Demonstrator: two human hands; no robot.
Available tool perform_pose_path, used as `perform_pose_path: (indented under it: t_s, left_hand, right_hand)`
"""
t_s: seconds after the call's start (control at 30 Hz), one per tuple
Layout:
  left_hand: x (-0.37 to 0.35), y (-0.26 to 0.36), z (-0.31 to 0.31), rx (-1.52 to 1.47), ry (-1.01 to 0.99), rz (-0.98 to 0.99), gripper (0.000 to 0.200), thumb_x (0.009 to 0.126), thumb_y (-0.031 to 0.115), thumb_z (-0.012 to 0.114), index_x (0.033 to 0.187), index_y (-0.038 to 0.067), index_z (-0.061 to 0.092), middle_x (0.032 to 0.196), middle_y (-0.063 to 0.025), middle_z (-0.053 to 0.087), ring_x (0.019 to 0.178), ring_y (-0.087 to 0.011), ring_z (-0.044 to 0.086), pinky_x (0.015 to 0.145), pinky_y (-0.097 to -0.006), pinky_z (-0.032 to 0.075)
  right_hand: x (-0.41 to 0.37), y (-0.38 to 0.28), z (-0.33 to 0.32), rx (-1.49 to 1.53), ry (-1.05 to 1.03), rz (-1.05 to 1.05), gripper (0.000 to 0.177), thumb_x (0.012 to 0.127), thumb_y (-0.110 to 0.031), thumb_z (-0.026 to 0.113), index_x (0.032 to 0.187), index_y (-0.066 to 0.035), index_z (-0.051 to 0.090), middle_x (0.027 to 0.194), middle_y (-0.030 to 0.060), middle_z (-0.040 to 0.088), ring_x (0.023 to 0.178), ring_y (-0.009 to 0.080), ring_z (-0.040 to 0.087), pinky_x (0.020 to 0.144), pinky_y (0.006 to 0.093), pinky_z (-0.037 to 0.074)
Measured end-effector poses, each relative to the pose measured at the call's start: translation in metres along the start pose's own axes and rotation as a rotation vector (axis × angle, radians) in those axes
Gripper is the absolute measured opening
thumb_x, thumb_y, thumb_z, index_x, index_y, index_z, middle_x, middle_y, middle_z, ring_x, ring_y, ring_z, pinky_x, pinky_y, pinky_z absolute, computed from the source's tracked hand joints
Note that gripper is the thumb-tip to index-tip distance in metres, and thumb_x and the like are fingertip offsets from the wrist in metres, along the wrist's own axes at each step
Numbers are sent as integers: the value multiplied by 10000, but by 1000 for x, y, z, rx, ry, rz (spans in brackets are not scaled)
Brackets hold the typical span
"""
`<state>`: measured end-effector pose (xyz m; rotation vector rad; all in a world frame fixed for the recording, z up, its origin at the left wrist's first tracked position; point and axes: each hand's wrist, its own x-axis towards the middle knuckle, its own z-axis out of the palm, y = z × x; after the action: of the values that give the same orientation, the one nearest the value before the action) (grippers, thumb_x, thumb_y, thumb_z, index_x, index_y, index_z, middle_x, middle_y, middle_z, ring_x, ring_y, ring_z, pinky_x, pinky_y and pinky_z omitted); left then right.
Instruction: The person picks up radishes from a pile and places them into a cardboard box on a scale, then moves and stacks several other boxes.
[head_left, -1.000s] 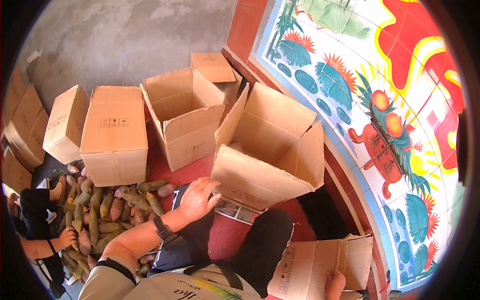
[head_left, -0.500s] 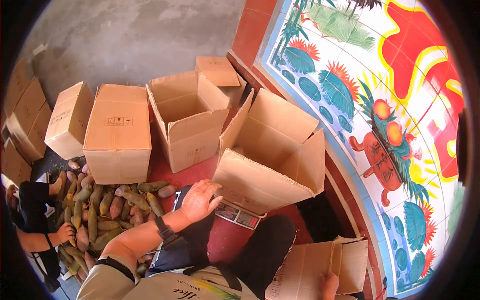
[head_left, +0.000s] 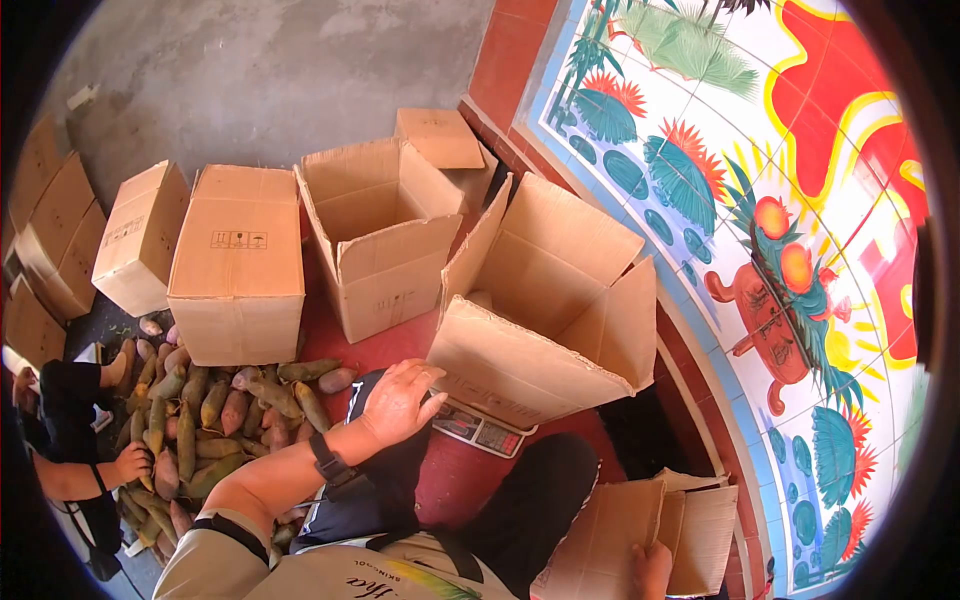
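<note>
My left hand [head_left: 398, 398] is held out with its fingers extended and thumb apart, holding nothing. Its fingertips are right at the lower left corner of a large open cardboard box [head_left: 525, 365], which stands on a digital scale [head_left: 480, 432]. Inside that box, a bit of something tan shows behind the near flap. Low on the right, my right hand [head_left: 652, 568] grips the edge of a smaller cardboard box [head_left: 602, 535] with raised flaps; part of this hand is cut off by the frame's bottom.
Sweet potatoes [head_left: 215, 425] lie heaped on the floor at left, where another person's hand [head_left: 132, 462] touches the pile. Behind stand a closed box [head_left: 235, 260], an open box [head_left: 390, 270] and more cartons [head_left: 140, 235]. A painted tile wall [head_left: 740, 200] borders the right side.
My right hand shows slightly higher against the smaller box. My left hand and the large box on the scale stay almost where they were.
</note>
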<state>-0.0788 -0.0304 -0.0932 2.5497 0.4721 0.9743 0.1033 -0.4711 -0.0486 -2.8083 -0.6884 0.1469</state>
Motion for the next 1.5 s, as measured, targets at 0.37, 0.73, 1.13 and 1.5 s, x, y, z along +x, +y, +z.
perform_pose_path:
  t_s: [0.37,0.73,1.13,1.5]
  left_hand:
    - [0,0,0,-11,-6,-9,315,794,212,594,1036,19,539,994,-169,572,983,-334,521,855,-417,409]
    - [0,1,0,7,-3,-4,310,789,211,599,1024,18,542,999,-165,573,985,-331,522,855,-415,411]
    - [0,0,0,7,-9,-1,303,783,202,599,1024,25,549,993,-162,573,975,-327,526,844,-411,415]
    - [1,1,2,20,2,15,294,770,215,613,996,33,566,959,-143,591,961,-307,537,840,-401,420]
  right_hand:
    - [7,8,15,54,-40,131,260,731,-202,634,861,23,637,766,219,629,773,346,622,693,400,476]
    - [-8,-33,-5,38,-27,-33,304,830,-250,536,818,49,593,775,267,579,777,433,555,646,473,423]
    - [-4,-27,-25,189,-109,119,418,885,-367,478,876,32,603,777,243,606,791,404,579,675,441,438]
    - [-80,188,-7,-736,195,602,684,809,-508,546,1313,-91,346,1295,125,433,1189,307,411,872,548,378]
